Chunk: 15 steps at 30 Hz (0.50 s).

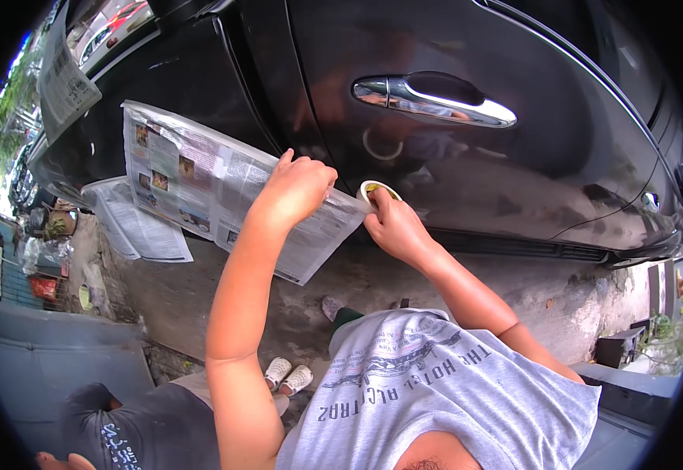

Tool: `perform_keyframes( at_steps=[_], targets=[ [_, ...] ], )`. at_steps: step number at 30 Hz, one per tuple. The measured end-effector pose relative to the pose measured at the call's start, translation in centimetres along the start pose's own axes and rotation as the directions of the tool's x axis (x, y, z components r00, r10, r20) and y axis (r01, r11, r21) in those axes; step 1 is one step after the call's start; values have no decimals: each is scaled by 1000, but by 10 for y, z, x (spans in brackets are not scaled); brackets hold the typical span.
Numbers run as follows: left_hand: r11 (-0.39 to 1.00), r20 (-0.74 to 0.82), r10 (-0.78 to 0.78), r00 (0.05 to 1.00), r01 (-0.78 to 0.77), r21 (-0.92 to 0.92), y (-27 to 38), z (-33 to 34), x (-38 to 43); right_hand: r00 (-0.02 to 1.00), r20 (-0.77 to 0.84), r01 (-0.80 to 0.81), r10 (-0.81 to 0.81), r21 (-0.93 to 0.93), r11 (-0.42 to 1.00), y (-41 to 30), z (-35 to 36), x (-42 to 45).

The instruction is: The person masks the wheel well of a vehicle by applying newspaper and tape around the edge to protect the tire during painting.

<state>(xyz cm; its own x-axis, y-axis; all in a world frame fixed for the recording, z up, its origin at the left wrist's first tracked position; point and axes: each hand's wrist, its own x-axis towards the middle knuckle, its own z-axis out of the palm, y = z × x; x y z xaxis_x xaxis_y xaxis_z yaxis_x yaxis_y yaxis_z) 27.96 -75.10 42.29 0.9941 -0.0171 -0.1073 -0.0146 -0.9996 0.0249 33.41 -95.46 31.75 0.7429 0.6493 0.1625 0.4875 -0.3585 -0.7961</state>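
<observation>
My left hand (294,188) has its fingers curled over the top edge of a newspaper sheet (247,200), with the fingertips partly hidden. A pale strip of masking tape (200,128) runs along that edge. My right hand (397,229) grips a roll of masking tape (366,187) at the sheet's right end, one finger through its core. The sheet slants down to the right in front of the dark car's side panel (329,94). Above my right hand is the chrome door handle (435,103).
Another newspaper sheet (141,220) hangs lower left, and one more (65,88) hangs farther up at the left. A person in a dark shirt (159,423) is close by at lower left. Concrete ground (212,299) lies below the car's side step (517,247).
</observation>
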Motion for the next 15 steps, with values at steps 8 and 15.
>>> perform_keyframes(
  at_steps=[8, 15],
  targets=[
    [999, 3, 35, 999, -35, 2, 8, -9, -8, 968, 248, 75, 36, -423, 903, 48, -11, -14],
    [998, 66, 65, 996, -66, 20, 6, -18, -8, 980, -171, 170, -100, 467, 868, 22, 25, -19]
  ],
)
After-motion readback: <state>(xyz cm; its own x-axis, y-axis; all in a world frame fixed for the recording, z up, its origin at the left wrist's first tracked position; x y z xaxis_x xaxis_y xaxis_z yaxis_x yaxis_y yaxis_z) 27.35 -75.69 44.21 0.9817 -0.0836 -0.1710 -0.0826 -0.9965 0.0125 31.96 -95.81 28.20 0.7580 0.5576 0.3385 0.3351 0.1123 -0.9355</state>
